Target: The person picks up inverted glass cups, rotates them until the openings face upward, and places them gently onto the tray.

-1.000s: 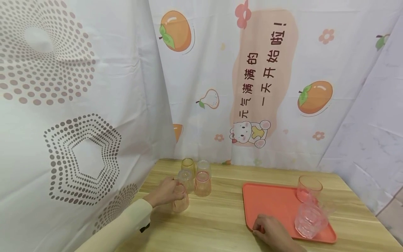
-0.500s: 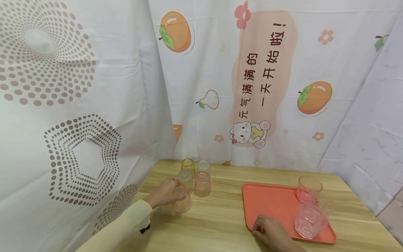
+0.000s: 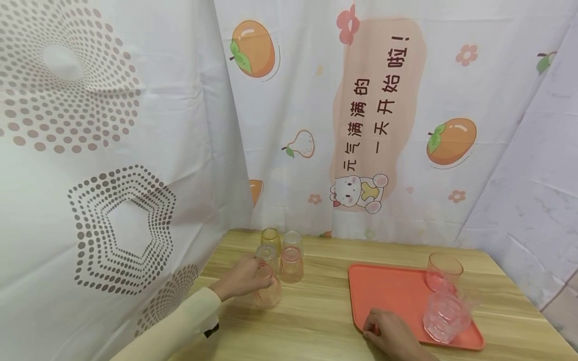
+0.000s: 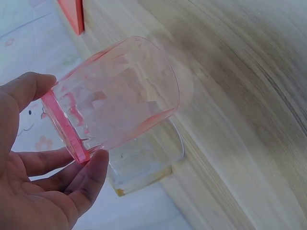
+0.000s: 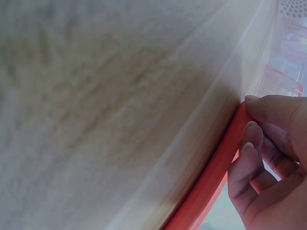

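Observation:
My left hand (image 3: 243, 277) pinches a clear pink glass (image 3: 269, 296) by its thick base, which is turned up, close over the table at the left. In the left wrist view my thumb is on one side of the base and my fingertips on the other; the glass's mouth (image 4: 165, 76) points away from the palm. My right hand (image 3: 389, 328) is at the near left corner of the red tray (image 3: 384, 288). In the right wrist view its thumb and curled fingers grip the tray's rim (image 5: 211, 177).
Behind the held glass stand upturned glasses: a yellow one (image 3: 271, 234), a second pink one (image 3: 291, 269) and two clear ones, one clear glass (image 3: 293, 238) at the back. On the tray's right side are a pink glass (image 3: 444, 265) and clear faceted glassware (image 3: 442, 321). Curtains hang behind and left.
My left hand has shifted slightly right with the pink glass, which has moved nearer the front of the other pink glass. The right hand and tray have stayed in place.

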`<state>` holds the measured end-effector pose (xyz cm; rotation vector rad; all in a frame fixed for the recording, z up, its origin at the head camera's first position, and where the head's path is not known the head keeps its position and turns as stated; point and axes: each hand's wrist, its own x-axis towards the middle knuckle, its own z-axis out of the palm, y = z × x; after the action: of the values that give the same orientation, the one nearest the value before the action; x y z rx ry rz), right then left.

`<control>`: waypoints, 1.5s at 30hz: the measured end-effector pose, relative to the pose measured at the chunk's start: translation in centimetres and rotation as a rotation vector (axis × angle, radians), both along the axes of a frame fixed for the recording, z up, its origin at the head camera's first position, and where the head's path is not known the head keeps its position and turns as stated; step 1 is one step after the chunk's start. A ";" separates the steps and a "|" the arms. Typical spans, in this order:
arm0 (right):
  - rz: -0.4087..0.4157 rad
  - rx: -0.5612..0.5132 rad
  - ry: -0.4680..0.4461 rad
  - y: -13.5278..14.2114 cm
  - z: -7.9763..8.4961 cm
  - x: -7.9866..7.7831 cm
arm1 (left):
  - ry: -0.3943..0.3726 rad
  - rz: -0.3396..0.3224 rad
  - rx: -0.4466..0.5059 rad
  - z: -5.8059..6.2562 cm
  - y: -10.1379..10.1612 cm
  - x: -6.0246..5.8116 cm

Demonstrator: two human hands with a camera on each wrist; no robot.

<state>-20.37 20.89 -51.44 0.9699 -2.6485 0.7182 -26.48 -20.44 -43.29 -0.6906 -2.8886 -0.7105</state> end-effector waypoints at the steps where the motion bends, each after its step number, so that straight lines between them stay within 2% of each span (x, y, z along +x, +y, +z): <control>1: -0.002 0.004 -0.005 0.0 0.0 0.0 | 0.002 -0.003 -0.001 0.0 0.1 0.0; 10: -0.004 0.008 -0.020 0.2 0.0 0.1 | 0.002 0.003 -0.004 0.1 1.1 0.2; 17: -0.010 0.005 -0.041 0.2 0.2 0.1 | -0.008 -0.040 0.032 0.2 1.7 0.1; 27: -0.012 0.002 -0.003 0.3 -0.2 0.0 | 0.003 -0.129 0.056 0.3 2.9 0.2; 35: -0.021 -0.001 0.007 0.2 -0.3 0.0 | -0.034 -0.127 0.037 0.2 3.9 0.1; 45: -0.019 0.003 -0.020 -0.1 0.2 0.3 | 0.004 -0.143 0.029 0.2 4.9 0.1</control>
<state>-20.08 20.82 -51.27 0.9415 -2.6730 0.7239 -26.43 -15.56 -43.07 -0.9014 -2.8407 -0.7645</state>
